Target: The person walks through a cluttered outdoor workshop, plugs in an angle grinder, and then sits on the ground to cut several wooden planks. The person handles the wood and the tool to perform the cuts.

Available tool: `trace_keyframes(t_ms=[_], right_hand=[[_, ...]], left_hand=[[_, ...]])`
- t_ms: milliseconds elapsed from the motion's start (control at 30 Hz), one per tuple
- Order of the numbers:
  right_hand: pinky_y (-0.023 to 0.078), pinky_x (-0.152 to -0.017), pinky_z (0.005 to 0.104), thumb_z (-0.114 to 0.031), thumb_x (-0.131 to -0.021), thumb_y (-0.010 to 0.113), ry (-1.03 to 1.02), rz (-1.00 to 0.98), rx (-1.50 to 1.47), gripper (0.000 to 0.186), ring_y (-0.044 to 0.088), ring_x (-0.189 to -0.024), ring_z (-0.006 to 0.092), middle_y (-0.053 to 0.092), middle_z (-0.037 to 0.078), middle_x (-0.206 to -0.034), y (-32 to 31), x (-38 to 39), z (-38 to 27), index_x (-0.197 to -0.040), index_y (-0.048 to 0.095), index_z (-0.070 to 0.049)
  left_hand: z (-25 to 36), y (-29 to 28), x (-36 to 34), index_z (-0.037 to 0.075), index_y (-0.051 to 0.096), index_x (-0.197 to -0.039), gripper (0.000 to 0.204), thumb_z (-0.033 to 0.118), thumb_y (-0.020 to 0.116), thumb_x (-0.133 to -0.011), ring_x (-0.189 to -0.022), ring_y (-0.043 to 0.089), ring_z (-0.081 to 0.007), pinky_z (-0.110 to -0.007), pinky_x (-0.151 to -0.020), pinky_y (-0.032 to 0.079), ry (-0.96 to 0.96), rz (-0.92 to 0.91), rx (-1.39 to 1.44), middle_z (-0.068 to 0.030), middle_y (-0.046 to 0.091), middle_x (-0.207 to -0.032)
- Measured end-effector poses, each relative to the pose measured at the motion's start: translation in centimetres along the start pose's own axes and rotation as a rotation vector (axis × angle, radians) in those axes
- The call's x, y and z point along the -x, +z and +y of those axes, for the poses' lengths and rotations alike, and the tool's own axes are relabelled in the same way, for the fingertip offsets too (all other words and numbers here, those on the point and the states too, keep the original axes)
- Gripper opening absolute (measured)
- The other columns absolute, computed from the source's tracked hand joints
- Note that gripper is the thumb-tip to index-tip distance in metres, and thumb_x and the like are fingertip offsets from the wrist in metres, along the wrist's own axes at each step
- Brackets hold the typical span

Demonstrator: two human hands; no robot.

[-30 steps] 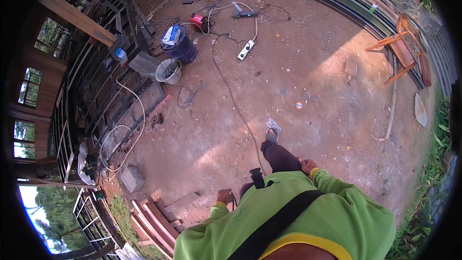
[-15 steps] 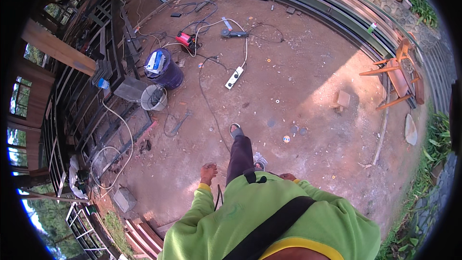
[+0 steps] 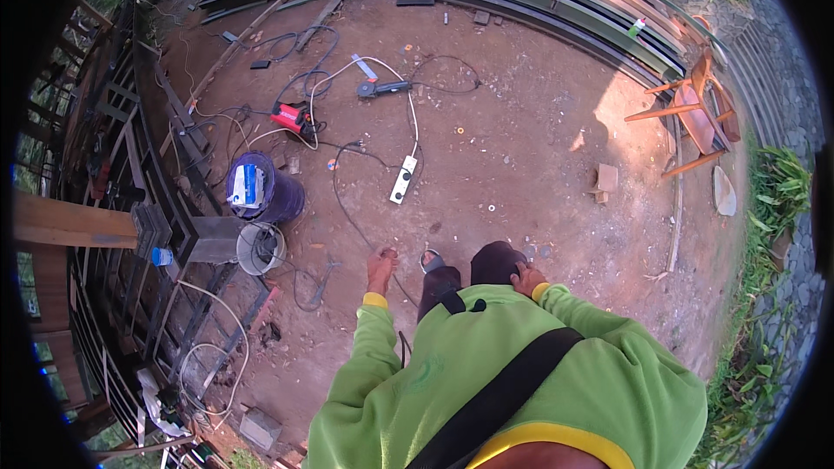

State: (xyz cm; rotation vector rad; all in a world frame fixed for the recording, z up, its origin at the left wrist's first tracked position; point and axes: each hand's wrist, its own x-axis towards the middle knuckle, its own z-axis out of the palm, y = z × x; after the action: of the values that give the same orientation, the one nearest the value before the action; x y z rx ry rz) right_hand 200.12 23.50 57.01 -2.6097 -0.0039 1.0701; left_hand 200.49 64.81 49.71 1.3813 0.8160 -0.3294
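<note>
My left hand (image 3: pixel 380 271) hangs in front of me on the left, its fingers loosely bent and slightly apart. I make out nothing in it. Below it on the ground runs a dark cable (image 3: pixel 352 224). My right hand (image 3: pixel 526 279) is close against my raised dark-trousered knee (image 3: pixel 497 262), fingers partly stretched and seemingly holding nothing. Ahead on the dirt lie a white power strip (image 3: pixel 403 180), an angle grinder (image 3: pixel 384 89) and a red machine (image 3: pixel 292 117) with cables. None of these is touched by my hands.
To the left stand a purple bucket (image 3: pixel 284 197) bearing blue-and-white packages, a pale bucket (image 3: pixel 261 249) and dark metal frames (image 3: pixel 161 143). Long beams (image 3: pixel 539 10) lie across the back. A tipped wooden chair (image 3: pixel 695 113) and a small wooden block (image 3: pixel 605 178) are at right.
The view has shifted, and the tools now sit farther left. My right knee has come forward and up. My right hand has come further into sight; my left hand is higher.
</note>
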Motion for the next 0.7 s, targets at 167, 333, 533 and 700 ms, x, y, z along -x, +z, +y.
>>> trace_keyframes(t_ms=[167,333,533,700], right_hand=[[0.040,-0.106,0.0503,-0.037,-0.091,0.051,-0.122,0.044,0.036,0.066,0.048,-0.124,0.0477,0.043,0.034,-0.137,-2.3,-6.5,-2.5,-0.141,0.039,0.004],[0.039,-0.107,0.0473,-0.034,-0.091,0.054,-0.142,0.043,0.019,0.064,0.049,-0.122,0.0481,0.046,0.033,-0.134,-4.7,-12.2,-5.4,-0.139,0.039,0.006],[0.042,-0.104,0.0500,-0.034,-0.091,0.052,-0.128,-0.056,0.013,0.065,0.051,-0.119,0.0493,0.045,0.031,-0.137,-8.5,-21.7,-10.3,-0.141,0.038,0.005],[0.044,-0.100,0.0503,-0.032,-0.092,0.051,-0.002,0.011,0.006,0.059,0.054,-0.114,0.0498,0.049,0.036,-0.131,-12.3,-29.8,-10.2,-0.136,0.042,0.005]], left_hand=[[4.3,-4.9,-4.0,0.003,0.061,-0.117,0.037,0.027,0.068,-0.090,-0.073,0.065,-0.0166,-0.028,-0.060,0.050,0.072,0.190,0.042,-0.0073,0.068,-0.093],[-0.9,-7.3,-1.6,0.004,0.063,-0.109,0.028,0.025,0.065,-0.090,-0.064,0.063,-0.0168,-0.030,-0.055,0.050,-0.232,0.322,0.105,-0.0062,0.065,-0.082],[-5.2,-3.9,3.9,0.006,0.063,-0.109,0.033,0.033,0.063,-0.091,-0.058,0.060,-0.0177,-0.033,-0.051,0.048,-0.662,0.355,0.081,-0.0057,0.063,-0.077],[5.9,5.1,0.3,0.004,0.053,-0.132,0.073,0.064,0.052,-0.090,-0.111,0.059,-0.0317,-0.046,-0.092,0.046,-0.702,0.334,0.229,-0.0189,0.063,-0.121]])
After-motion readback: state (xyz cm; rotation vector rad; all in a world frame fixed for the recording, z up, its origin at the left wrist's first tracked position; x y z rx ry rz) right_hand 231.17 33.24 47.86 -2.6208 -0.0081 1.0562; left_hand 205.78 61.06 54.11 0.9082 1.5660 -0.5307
